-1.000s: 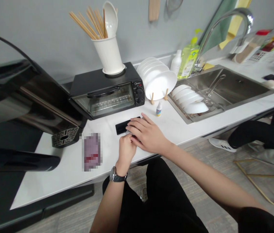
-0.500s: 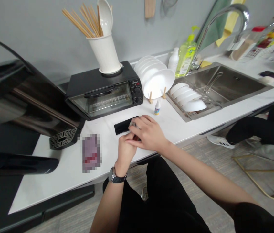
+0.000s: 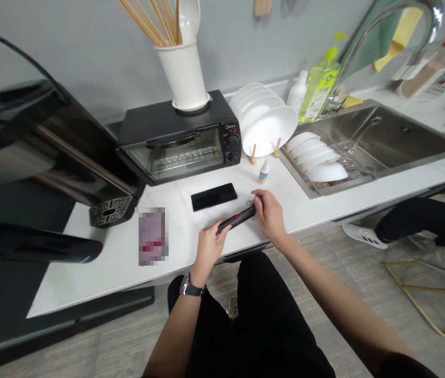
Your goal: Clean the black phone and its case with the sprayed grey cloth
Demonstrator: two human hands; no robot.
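Between my two hands is a slim, long black object with red markings (image 3: pixel 241 217), held level just above the front of the white counter; its exact kind does not show. My left hand (image 3: pixel 210 242), with a watch (image 3: pixel 191 286) on its wrist, grips the near left end between thumb and fingers. At the other end, my right hand (image 3: pixel 269 212) is closed round it, and a small silvery bit shows beside those fingers. Behind the left hand a black phone (image 3: pixel 214 197) lies flat on the counter. A small white dropper bottle (image 3: pixel 264 172) stands upright behind the right hand.
A toaster oven (image 3: pixel 183 144) with a utensil holder (image 3: pixel 183 73) on top stands at the back. Racked plates (image 3: pixel 269 128) and a sink (image 3: pixel 383 142) with bowls are right. A blurred-out packet (image 3: pixel 152 236) and a black machine (image 3: pixel 112 210) are left. Someone's leg (image 3: pixel 411 220) shows right.
My hands, earlier pressed together over the phone's right end, have drawn apart, and the black object now shows stretched between them. The phone is fully uncovered. The camera view has shifted slightly.
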